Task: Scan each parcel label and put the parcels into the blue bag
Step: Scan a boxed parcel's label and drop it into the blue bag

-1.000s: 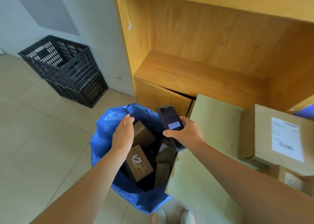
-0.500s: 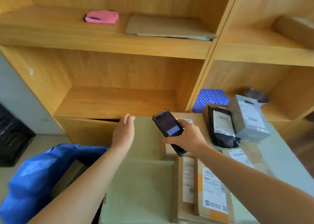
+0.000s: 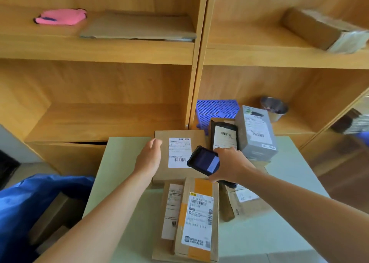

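My right hand (image 3: 229,164) grips a black handheld scanner (image 3: 203,160), screen up, over the parcels on the pale green table (image 3: 289,169). My left hand (image 3: 150,157) lies at the left edge of a flat brown box (image 3: 159,138) with a white label; whether it grips the box I cannot tell. Nearer to me lie a brown parcel with an orange stripe (image 3: 197,220) and another brown one (image 3: 168,212) under it. A black pouch (image 3: 224,136) and a grey box (image 3: 256,133) stand behind the scanner. The blue bag (image 3: 22,205) is at lower left, a box inside it.
Wooden shelves rise behind the table, holding a pink cloth (image 3: 60,16), flat cardboard (image 3: 139,26), a carton (image 3: 317,28), a blue patterned box (image 3: 216,110) and a metal bowl (image 3: 274,108). More labelled parcels (image 3: 245,197) lie under my right arm.
The view has swung up and right from the blue bag to the table. My left hand left the bag and now rests at the flat box. The scanner moved over the parcels.
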